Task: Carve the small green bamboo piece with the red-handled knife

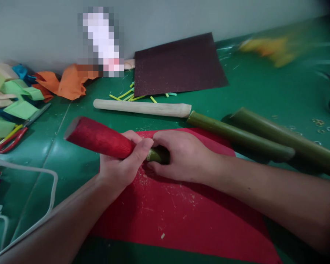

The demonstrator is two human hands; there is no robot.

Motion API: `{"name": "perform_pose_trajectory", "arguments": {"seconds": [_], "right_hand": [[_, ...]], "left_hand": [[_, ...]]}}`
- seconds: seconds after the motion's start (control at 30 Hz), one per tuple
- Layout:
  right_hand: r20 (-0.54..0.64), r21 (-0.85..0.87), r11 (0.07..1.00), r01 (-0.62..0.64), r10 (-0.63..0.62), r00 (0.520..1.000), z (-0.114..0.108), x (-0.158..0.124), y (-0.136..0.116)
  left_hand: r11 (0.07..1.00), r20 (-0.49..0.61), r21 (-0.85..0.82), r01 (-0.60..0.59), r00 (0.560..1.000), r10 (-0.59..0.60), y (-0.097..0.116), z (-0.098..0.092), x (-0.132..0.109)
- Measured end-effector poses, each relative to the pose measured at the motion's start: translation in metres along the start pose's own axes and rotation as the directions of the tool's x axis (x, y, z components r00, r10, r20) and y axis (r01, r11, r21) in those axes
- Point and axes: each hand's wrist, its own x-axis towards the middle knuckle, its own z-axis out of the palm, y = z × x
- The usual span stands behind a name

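A bamboo tube [99, 138] lies tilted across my hands, its left part covered in red and its right end bare green. My left hand [126, 161] is closed round the red part, thumb on top near where the green begins. Around the green end curls my right hand [181, 156], fingers and thumb on both sides; how tightly it grips is partly hidden. Both hands are above a red sheet [187, 220] strewn with pale shavings. Just beyond them lie a peeled pale stick [143, 107] and a green bamboo piece [242, 135], end to end.
A thicker bamboo piece [286, 139] lies at right, near small rings [319, 123]. A dark sheet [178, 66] partly covers yellow-green strips [126, 93] at the back. Red-handled scissors [12, 141], folded green paper [20, 108], orange paper [71, 82] and a white cord [53, 190] are on the left.
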Motion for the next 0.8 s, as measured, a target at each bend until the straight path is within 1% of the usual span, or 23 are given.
{"name": "perform_pose_trajectory", "arguments": {"seconds": [0.13, 0.27, 0.4, 0.47, 0.5, 0.57, 0.67, 0.73, 0.8], "right_hand": [[-0.019, 0.016, 1.0, 0.005, -0.005, 1.0, -0.0003, 0.0002, -0.0015], [-0.012, 0.048, 0.999, -0.001, 0.001, 1.0, -0.0007, -0.0007, -0.0026], [-0.017, 0.066, 0.998, 0.013, -0.012, 1.0, 0.0, -0.0011, -0.0015], [-0.026, 0.062, 0.998, 0.024, -0.022, 0.999, 0.0009, -0.0008, -0.0007], [-0.03, 0.057, 0.998, 0.028, -0.026, 0.999, 0.0013, -0.0007, -0.0004], [-0.027, 0.045, 0.999, 0.025, -0.024, 0.999, 0.0019, -0.0003, -0.0001], [-0.008, 0.029, 1.0, 0.009, -0.009, 1.0, 0.0016, 0.0001, -0.0004], [0.005, 0.017, 1.0, 0.0, 0.0, 1.0, 0.0008, 0.0003, -0.0004], [0.0, 0.006, 1.0, -0.003, 0.003, 1.0, 0.0001, 0.0004, -0.0001]], "left_hand": [[0.995, 0.039, 0.076, -0.063, 0.997, 0.061, -0.0001, -0.0002, -0.0008], [0.982, 0.145, 0.118, -0.15, 0.981, 0.132, -0.0022, -0.0022, -0.0001], [0.962, 0.151, 0.143, -0.233, 0.966, 0.211, -0.0033, -0.003, 0.0019], [0.955, 0.141, 0.169, -0.243, 0.965, 0.221, -0.0028, -0.0021, 0.0015], [0.955, 0.13, 0.182, -0.234, 0.968, 0.212, -0.0024, -0.0014, 0.001], [0.962, 0.063, 0.203, -0.184, 0.983, 0.175, -0.0015, -0.0003, -0.0005], [0.986, -0.045, 0.158, -0.047, 0.998, 0.054, -0.0003, 0.0004, -0.0016], [0.995, -0.05, 0.098, 0.012, 0.999, -0.007, 0.0003, 0.0001, -0.0012], [0.997, -0.016, 0.071, 0.003, 1.0, -0.002, 0.0009, -0.0006, -0.0003]]}}
